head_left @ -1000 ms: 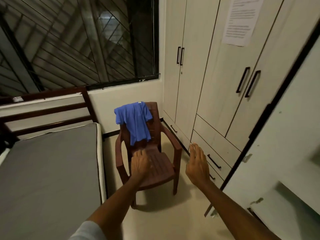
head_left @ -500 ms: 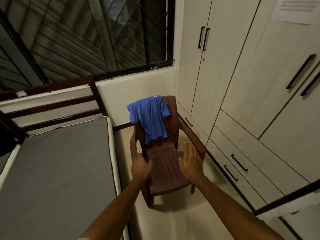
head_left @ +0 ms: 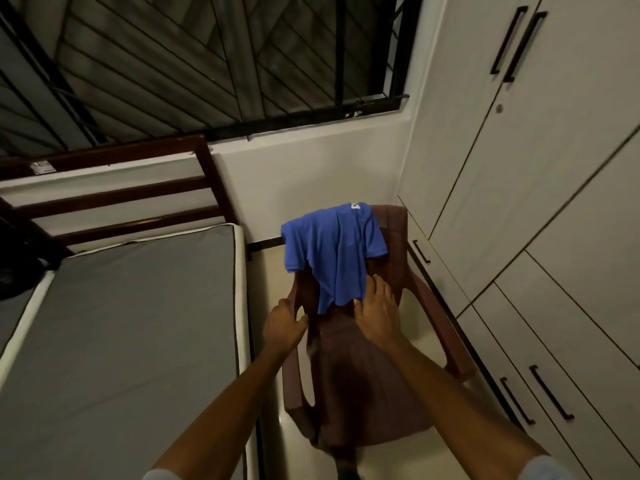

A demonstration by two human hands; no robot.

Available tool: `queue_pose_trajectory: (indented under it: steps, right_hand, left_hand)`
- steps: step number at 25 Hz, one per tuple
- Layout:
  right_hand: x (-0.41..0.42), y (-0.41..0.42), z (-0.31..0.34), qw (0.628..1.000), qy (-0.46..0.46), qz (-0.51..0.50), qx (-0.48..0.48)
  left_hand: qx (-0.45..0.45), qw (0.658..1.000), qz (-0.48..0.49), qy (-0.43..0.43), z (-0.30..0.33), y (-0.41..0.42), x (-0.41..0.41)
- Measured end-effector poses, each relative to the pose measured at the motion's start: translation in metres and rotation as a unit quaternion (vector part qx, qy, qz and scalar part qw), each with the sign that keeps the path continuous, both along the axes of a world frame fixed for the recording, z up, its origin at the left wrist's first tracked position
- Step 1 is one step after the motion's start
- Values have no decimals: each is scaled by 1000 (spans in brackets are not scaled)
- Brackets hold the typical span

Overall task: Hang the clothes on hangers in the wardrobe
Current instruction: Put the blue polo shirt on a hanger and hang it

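Observation:
A blue polo shirt (head_left: 337, 251) is draped over the backrest of a dark red plastic chair (head_left: 363, 382) in the middle of the view. My right hand (head_left: 375, 311) reaches over the seat with its fingers spread, the fingertips at the shirt's lower hem. My left hand (head_left: 282, 329) hovers by the chair's left armrest, fingers loosely curled and holding nothing. The pale wooden wardrobe (head_left: 540, 174) runs along the right side with its doors closed. No hanger is in sight.
A bed with a grey mattress (head_left: 124, 341) and dark wooden headboard (head_left: 114, 188) fills the left. A barred window (head_left: 207, 60) spans the far wall. Wardrobe drawers (head_left: 547, 386) with black handles sit low at the right. A strip of pale floor lies between chair and drawers.
I have stepped closer to the chair. Both hands moved forward, the right one from beside the wardrobe drawers to the shirt's hem. The view turned away from the open door at right.

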State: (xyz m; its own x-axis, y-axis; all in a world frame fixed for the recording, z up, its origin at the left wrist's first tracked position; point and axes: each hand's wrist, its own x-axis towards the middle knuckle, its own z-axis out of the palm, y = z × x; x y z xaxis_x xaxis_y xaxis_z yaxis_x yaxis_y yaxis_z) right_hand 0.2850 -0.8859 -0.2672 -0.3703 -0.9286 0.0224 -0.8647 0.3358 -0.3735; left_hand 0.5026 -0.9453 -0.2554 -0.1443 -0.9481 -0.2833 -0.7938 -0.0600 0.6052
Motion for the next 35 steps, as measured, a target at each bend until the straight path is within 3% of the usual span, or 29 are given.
queue_pose_trajectory:
  steps: [6, 9, 11, 14, 17, 19, 23, 27, 30, 33, 35]
  right_hand:
    - [-73, -162, -15, 998, -41, -52, 25]
    - [-104, -225, -18, 989, -92, -118, 13]
    - [-123, -259, -29, 979, -126, -159, 8]
    - [-142, -285, -46, 963, -186, -193, 13]
    - [-139, -293, -56, 958, -236, -158, 36]
    - [-135, -292, -47, 921, -344, -183, 24]
    - [-143, -285, -10, 801, -544, -249, 9]
    - [-137, -263, 32, 719, -648, -248, -46]
    - [-131, -227, 50, 675, -687, -232, -133]
    - [-125, -174, 73, 619, -726, -250, -165]
    - [-120, -133, 95, 606, -730, -261, -180]
  left_hand:
    - [-16, 996, 67, 56, -8, -163, -60]
    - [-35, 990, 128, 41, -15, -224, -84]
    - [7, 985, 169, 39, -17, -254, -95]
    - [85, 986, 142, -18, -23, -276, -98]
    - [92, 988, 110, -57, -26, -282, -90]
    - [87, 986, 118, -82, -18, -286, -90]
    - [63, 985, 136, -81, 7, -287, -85]
    - [-21, 990, 137, 24, 43, -274, -75]
    - [-61, 987, 70, 129, 72, -246, -67]
    - [-47, 983, -10, 175, 82, -214, -53]
    - [-11, 980, -90, 177, 92, -186, -48]
